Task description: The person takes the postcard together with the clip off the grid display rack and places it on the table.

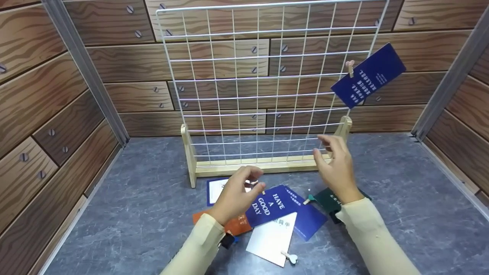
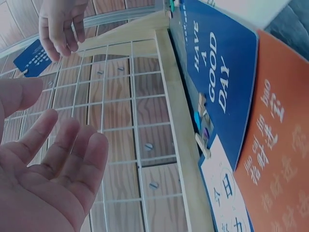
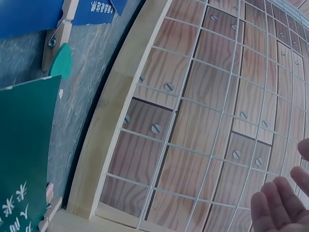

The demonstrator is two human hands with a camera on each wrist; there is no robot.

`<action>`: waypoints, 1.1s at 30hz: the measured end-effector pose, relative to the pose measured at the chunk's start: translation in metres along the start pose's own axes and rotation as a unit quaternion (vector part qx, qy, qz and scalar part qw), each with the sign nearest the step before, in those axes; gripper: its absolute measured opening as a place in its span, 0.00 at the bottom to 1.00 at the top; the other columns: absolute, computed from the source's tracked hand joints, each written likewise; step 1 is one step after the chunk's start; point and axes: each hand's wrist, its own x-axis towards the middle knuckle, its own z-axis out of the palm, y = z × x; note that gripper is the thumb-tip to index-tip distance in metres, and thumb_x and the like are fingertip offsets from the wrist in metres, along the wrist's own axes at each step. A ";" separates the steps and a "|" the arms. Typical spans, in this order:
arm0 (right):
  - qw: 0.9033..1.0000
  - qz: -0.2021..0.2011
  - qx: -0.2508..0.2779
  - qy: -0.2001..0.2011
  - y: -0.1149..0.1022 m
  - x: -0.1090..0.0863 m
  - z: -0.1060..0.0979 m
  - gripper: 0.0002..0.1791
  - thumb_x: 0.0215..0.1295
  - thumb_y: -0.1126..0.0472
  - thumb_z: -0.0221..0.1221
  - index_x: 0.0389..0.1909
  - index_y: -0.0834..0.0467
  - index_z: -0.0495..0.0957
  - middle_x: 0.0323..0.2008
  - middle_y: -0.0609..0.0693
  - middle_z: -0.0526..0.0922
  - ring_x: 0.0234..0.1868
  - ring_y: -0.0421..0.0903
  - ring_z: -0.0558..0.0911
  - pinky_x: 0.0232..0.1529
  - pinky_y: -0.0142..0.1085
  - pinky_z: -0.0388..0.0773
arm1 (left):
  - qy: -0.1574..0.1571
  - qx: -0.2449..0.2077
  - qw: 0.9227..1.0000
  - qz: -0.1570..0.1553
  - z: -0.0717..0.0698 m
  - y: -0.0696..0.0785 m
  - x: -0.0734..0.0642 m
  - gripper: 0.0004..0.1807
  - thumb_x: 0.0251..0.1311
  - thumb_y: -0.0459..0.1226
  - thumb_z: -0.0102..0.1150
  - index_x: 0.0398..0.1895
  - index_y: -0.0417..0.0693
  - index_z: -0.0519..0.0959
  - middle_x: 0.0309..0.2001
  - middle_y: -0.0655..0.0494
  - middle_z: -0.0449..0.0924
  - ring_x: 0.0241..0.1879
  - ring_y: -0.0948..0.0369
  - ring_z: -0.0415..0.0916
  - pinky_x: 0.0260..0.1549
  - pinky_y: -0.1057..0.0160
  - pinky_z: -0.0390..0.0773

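Observation:
My left hand [image 1: 238,194] hovers over the cards, fingers loosely bent and nothing in its grasp. Below it lie a blue HAVE A GOOD DAY card [image 1: 270,208], an orange card [image 1: 240,226] and a blue-bordered white card [image 1: 214,191]. Small clothespins [image 2: 202,104] rest beside these cards in the left wrist view. My right hand [image 1: 338,170], also holding nothing, is raised in front of the lower right of the white wire grid [image 1: 258,78]. Above it, a pink-topped clothespin [image 1: 350,69] clips a tilted blue card [image 1: 376,72] to the grid's right side.
The grid stands in a wooden base [image 1: 244,168]. On the grey tabletop lie a white card [image 1: 273,240] with a heart clothespin [image 1: 292,258], another blue card [image 1: 310,221], and a dark green card [image 1: 328,202] near a green-heart clothespin [image 1: 309,198]. Wood-patterned walls [image 1: 126,65] enclose the table.

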 end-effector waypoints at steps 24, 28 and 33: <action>0.995 -0.020 -0.096 0.012 -0.006 0.076 -0.034 0.20 0.69 0.68 0.61 0.60 0.66 0.76 0.52 0.65 0.77 0.47 0.56 0.75 0.54 0.52 0.74 | -0.006 -0.096 0.995 -0.003 0.017 0.031 0.045 0.19 0.73 0.41 0.61 0.63 0.46 0.76 0.55 0.54 0.79 0.56 0.60 0.76 0.58 0.64 0.77; 0.993 -0.009 -0.120 0.003 -0.011 0.098 -0.047 0.22 0.71 0.66 0.59 0.64 0.64 0.75 0.53 0.64 0.76 0.51 0.59 0.75 0.55 0.56 0.74 | -0.008 -0.089 0.996 -0.003 0.018 0.038 0.058 0.19 0.72 0.40 0.62 0.63 0.45 0.76 0.55 0.55 0.79 0.56 0.60 0.76 0.58 0.65 0.77; 0.988 0.013 -0.152 -0.017 -0.018 0.124 -0.059 0.26 0.74 0.61 0.56 0.71 0.59 0.71 0.55 0.64 0.74 0.56 0.61 0.73 0.58 0.60 0.74 | -0.018 -0.064 0.998 0.002 0.015 0.049 0.071 0.19 0.73 0.40 0.61 0.63 0.46 0.76 0.56 0.55 0.79 0.56 0.60 0.77 0.60 0.63 0.76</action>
